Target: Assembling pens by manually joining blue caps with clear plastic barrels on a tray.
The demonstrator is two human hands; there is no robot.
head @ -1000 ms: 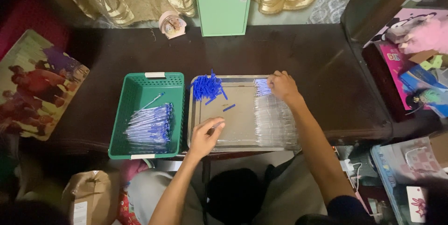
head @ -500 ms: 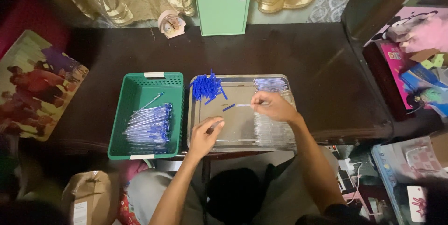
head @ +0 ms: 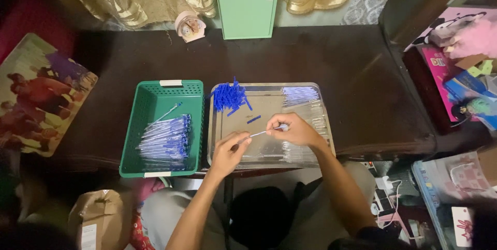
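Note:
Over a shallow metal tray (head: 217, 125), my left hand (head: 229, 152) and my right hand (head: 296, 130) together hold one clear pen barrel (head: 263, 133), each pinching one end. A heap of blue pen caps (head: 229, 96) lies in the tray's far left corner, and one loose cap (head: 253, 119) lies near the middle. A bunch of thin refills (head: 299, 95) sits at the tray's far right, with clear barrels (head: 303, 152) stacked under my right hand. Left of the tray, a green basket (head: 135, 125) holds several finished blue pens (head: 166, 138).
A dark wooden table (head: 362, 89) carries the tray and basket. A mint green box (head: 247, 2) and a small pink clock (head: 189, 25) stand at the back edge. A printed board (head: 39, 94) lies at the left, toys and boxes (head: 466, 74) at the right.
My right hand came back from the refills at the tray's far right toward the middle. It now meets my left hand on one pen barrel.

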